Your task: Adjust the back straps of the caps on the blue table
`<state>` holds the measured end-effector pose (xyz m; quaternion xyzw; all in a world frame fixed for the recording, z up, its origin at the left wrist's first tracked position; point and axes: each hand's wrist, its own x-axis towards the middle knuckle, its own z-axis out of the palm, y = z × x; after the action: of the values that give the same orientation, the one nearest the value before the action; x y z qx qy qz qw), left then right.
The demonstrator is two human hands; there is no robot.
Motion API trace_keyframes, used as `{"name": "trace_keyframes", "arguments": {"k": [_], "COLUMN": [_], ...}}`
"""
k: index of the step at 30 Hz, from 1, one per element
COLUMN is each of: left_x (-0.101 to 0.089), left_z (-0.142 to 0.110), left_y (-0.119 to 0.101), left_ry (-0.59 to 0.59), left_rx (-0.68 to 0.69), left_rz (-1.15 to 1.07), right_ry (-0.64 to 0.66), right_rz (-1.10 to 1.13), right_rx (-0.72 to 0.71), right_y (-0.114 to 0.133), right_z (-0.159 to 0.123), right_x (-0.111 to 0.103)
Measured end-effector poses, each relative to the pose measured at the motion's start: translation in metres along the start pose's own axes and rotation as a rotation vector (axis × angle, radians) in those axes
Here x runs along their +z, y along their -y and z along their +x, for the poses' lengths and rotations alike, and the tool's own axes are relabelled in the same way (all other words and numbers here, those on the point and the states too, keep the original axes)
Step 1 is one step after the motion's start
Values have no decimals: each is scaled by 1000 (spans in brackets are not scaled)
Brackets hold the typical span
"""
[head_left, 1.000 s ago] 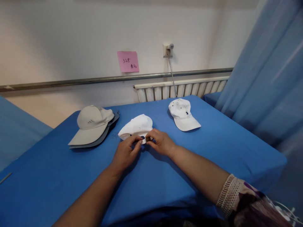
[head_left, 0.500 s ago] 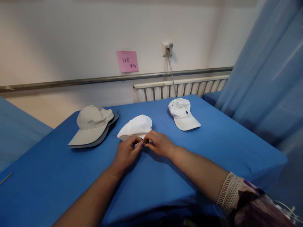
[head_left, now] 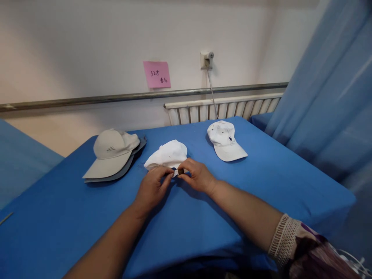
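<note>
A white baseball cap (head_left: 169,153) lies on the blue cloth with its back strap toward me. My left hand (head_left: 152,186) pinches the white strap (head_left: 175,173) between thumb and fingertips. From the other side, my right hand (head_left: 199,176) is closed on a small brownish buckle (head_left: 180,171) at the strap. A short length of white strap shows between the two hands. The cap's brim cannot be made out from here.
A light grey cap (head_left: 112,149) sits on a darker cap (head_left: 128,167) at left. Another white cap (head_left: 225,137) with a navy logo lies back right. Behind the blue-covered table (head_left: 186,240) stand a radiator (head_left: 203,112) and a metal rail (head_left: 116,99). A blue curtain (head_left: 325,89) hangs at right.
My hands have drawn slightly apart, so the white strap and the brownish buckle show more between them. The caps stay in place.
</note>
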<state>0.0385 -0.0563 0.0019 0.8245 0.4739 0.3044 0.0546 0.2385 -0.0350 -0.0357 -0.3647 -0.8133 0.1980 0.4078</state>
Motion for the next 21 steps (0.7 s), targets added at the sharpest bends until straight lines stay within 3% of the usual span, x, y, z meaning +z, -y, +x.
{"name": "trace_keyframes", "arguments": {"k": [8, 21], "left_x": [1, 7], "left_z": [2, -1], "left_y": [0, -6], "left_ry": [-38, -19], "left_rx": [-47, -73], "left_rz": [-79, -159], "right_ry": [-33, 28], "right_rz": [-16, -82], "right_rx": [-15, -66], "right_y": [0, 1], "right_z": [0, 0], "right_x": [-3, 2]}}
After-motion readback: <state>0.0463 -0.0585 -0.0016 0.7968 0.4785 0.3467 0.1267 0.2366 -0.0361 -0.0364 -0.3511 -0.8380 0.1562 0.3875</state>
